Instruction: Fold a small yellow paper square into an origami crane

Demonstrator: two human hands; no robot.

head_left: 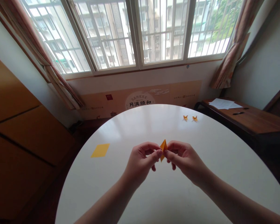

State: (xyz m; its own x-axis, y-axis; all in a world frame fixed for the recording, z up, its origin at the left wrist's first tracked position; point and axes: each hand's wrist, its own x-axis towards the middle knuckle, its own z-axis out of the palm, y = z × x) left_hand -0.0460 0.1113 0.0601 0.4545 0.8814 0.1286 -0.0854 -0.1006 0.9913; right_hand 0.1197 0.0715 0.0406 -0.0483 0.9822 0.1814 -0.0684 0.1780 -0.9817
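Because the folded paper (163, 146) is small and thin, we judge that it weighs almost nothing and asks for very little force. We see it above the white table (165, 196), between the two hands: the left hand (140, 157) pinches its left side with thumb and fingers, and the right hand (186, 155) pinches the right side in the same manner. The other fingers of both hands are loosely bent. We think the paper is rather stiff along its folds, where the layers lie together, but soft at the single edges, so a hard squeeze could crush it or leave a wrong crease. The better hold, in our opinion, is with the fingertips on the layered sides, leaving the pointed top free. Its shape is a narrow diamond, orange-yellow, with a sharp tip upward and another downward. The flat yellow sheet (100, 150) has straight edges and looks matte, while the tabletop is smooth and somewhat shiny, so a light sheet may slide on it easily. Toward the far edge stand two small orange figures (185, 118), with pointed, upturned ends.
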